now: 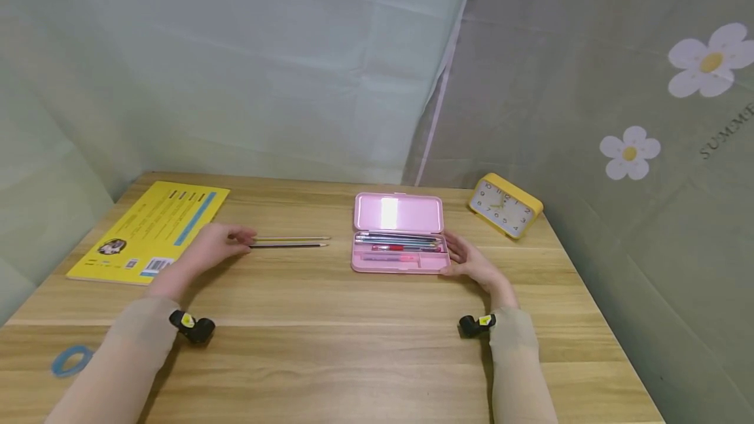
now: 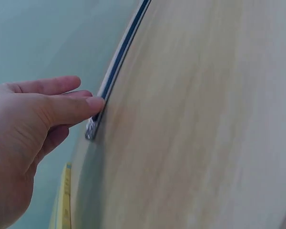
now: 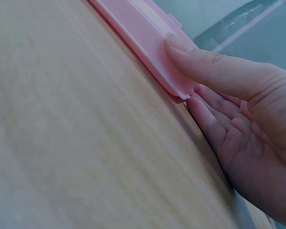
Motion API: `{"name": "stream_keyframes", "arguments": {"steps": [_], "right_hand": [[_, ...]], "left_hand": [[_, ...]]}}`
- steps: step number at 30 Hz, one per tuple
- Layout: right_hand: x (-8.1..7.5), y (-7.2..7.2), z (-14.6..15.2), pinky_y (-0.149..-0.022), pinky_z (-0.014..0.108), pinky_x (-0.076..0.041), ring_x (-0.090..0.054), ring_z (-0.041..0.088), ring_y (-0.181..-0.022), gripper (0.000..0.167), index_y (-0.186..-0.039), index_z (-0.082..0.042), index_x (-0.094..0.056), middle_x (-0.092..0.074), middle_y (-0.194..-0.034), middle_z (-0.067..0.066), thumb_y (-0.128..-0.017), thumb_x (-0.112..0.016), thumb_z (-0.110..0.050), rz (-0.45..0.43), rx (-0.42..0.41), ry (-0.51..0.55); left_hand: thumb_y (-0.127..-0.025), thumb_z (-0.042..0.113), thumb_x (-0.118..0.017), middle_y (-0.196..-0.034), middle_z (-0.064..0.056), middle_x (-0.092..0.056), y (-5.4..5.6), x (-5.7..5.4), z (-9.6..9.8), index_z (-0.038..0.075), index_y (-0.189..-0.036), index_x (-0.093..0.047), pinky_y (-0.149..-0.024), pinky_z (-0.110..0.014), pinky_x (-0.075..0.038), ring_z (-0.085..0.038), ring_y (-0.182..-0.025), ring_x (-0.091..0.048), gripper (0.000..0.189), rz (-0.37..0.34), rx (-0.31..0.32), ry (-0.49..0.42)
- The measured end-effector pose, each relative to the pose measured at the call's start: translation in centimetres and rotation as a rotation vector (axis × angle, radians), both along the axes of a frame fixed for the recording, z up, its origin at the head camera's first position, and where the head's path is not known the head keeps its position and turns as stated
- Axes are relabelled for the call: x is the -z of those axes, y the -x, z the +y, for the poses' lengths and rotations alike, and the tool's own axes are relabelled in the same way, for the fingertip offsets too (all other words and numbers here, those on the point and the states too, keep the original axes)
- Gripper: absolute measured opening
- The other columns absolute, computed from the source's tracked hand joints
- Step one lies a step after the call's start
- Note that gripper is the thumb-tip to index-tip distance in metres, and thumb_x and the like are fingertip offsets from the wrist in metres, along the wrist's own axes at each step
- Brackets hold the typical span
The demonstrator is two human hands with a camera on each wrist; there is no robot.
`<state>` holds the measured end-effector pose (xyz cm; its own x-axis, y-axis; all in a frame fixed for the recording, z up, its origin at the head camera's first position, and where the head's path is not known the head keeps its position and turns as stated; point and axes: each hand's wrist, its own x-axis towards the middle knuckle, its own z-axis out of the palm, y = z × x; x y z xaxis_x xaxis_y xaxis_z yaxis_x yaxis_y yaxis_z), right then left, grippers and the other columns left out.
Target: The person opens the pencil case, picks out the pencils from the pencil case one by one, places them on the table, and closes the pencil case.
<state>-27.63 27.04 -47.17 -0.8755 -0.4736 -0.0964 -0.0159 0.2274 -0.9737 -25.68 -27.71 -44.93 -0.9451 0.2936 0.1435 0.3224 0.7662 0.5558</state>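
Note:
Slim pencils [image 1: 288, 246] lie side by side left of the pencil case, pointing right. My left hand [image 1: 215, 244] pinches their left ends; in the left wrist view the thumb [image 2: 93, 106] presses on them near the silvery end [image 2: 90, 130]. A pink pencil case [image 1: 400, 271] lies with its lid [image 1: 418, 212] raised at the back. Inside are several pencils [image 1: 397, 239], a red pen [image 1: 406, 248] and a pinkish pen [image 1: 389, 257]. My right hand [image 1: 474, 264] holds the case's right end, thumb [image 3: 186, 55] against its wall and fingers around the corner.
A yellow book [image 1: 159, 221] lies at the left behind my left hand. At the back right stands a yellow alarm clock [image 1: 506, 205]. A blue ring, like a tape roll [image 1: 72, 361], is near my left forearm. Curtains [image 1: 265, 84] hang behind the wooden table [image 1: 330, 345].

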Motion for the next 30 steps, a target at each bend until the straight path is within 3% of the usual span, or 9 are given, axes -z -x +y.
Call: {"name": "stream_keyframes", "arguments": {"steps": [6, 14, 25, 30], "right_hand": [[0.0, 0.1, 0.0, -0.120, 0.044, -0.021, -0.019, 0.041, -0.148, 0.097, -0.155, 0.001, -0.011, -0.012, -0.162, 0.023, -0.081, -0.074, 0.003, 0.001, -0.005, 0.006], [0.1, 0.1, 0.0, -0.119, 0.043, -0.022, -0.019, 0.040, -0.148, 0.097, -0.155, 0.001, -0.011, -0.013, -0.162, 0.023, -0.081, -0.073, 0.004, 0.002, -0.005, 0.013], [0.1, 0.0, 0.1, -0.120, 0.046, -0.021, -0.018, 0.041, -0.148, 0.098, -0.155, 0.000, -0.010, -0.012, -0.162, 0.023, -0.081, -0.074, 0.003, -0.006, 0.006, -0.003], [0.2, 0.0, 0.1, -0.119, 0.044, -0.023, -0.019, 0.039, -0.148, 0.100, -0.156, -0.002, -0.010, -0.012, -0.163, 0.020, -0.080, -0.076, 0.001, -0.010, 0.012, -0.017]], "left_hand": [[-0.090, 0.009, -0.067, -0.104, -0.018, -0.073, 0.4, -1.0, 2.1, -0.003, -0.116, -0.068, -0.093, -0.058, -0.050, -0.038, -0.103, -0.065, 0.028, 0.043, 0.026, 0.037], [-0.090, 0.007, -0.066, -0.103, -0.021, -0.072, 2.2, -1.6, 6.4, -0.005, -0.115, -0.068, -0.091, -0.057, -0.050, -0.040, -0.101, -0.066, 0.027, 0.129, 0.036, 0.035], [-0.089, 0.008, -0.068, -0.115, -0.022, -0.069, 3.4, -3.3, 13.4, -0.007, -0.121, -0.063, -0.095, -0.052, -0.051, -0.038, -0.109, -0.064, 0.036, 0.064, 0.138, 0.038], [-0.088, 0.007, -0.069, -0.117, -0.021, -0.069, 4.0, -3.4, 15.7, -0.006, -0.121, -0.064, -0.098, -0.049, -0.051, -0.036, -0.110, -0.064, 0.036, 0.047, 0.187, 0.037]]}}
